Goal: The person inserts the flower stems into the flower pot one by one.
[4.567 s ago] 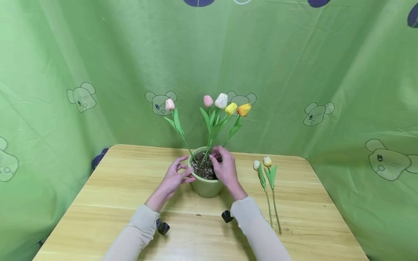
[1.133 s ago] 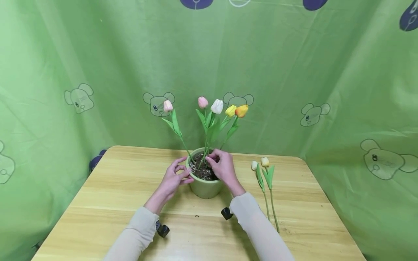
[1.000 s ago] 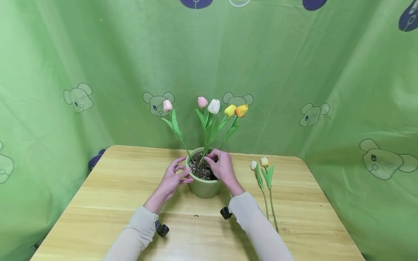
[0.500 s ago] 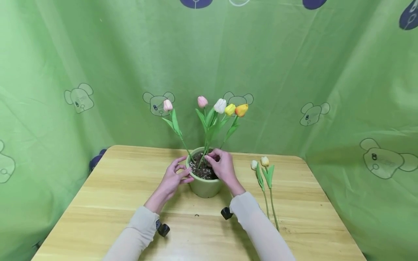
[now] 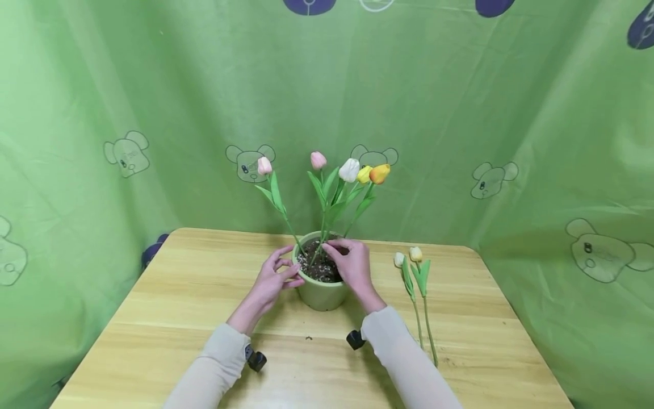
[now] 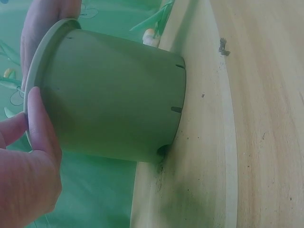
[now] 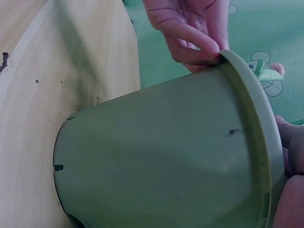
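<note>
My left hand (image 5: 271, 278) pinches the left rim of a green flower pot (image 5: 321, 296) between thumb and fingers; the right wrist view shows this grip on the rim. Inside the pot, my right hand (image 5: 353, 266) reaches over the soil (image 5: 319, 267), thumb and fingertips together low at the stem of the white tulip (image 5: 349, 170). The exact contact is partly hidden by the fingers. Also standing in the soil are two pink tulips, one leaning left (image 5: 264, 165) and one upright (image 5: 318, 160), a yellow tulip (image 5: 364, 174) and an orange tulip (image 5: 380, 174).
Two pale tulips, one white (image 5: 399, 259) and one cream (image 5: 416, 253), lie on the wooden table (image 5: 475, 318) right of the pot. Soil crumbs (image 6: 223, 47) dot the tabletop. A green curtain (image 5: 204, 85) hangs behind and at both sides.
The white tulip's head has swung left, then back right, and now partly overlaps the yellow one. My right hand stays low in the pot; my left keeps its hold on the rim.
</note>
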Tool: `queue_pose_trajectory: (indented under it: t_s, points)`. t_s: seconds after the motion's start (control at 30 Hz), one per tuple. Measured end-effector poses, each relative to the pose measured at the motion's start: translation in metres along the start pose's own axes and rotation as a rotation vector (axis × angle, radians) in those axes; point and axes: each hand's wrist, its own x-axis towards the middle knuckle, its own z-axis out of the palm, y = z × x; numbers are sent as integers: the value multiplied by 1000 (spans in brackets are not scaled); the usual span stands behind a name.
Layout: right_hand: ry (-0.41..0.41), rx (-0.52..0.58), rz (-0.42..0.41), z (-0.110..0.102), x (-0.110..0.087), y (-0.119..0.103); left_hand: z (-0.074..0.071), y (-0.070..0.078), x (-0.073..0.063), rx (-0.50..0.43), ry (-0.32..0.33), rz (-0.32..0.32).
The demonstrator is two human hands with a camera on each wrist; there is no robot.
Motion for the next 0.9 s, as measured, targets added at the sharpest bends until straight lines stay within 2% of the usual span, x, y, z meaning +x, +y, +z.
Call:
queue_pose_trajectory:
  t_s: [0.27,0.6,0.8,0.9]
  points:
    - [-13,56,33,-5,-3,-1,-2,-2,0,0,-4,-1]
    - [40,87,-31,-9,-6,-2,-2,1,2,-2,-5,1]
    - [-18,159,-25,-7,-6,-6,-3,-3,3,-9,5,-1]
    - [-31,98,-71,-6,-4,-5,-2,-5,4,-15,6,4]
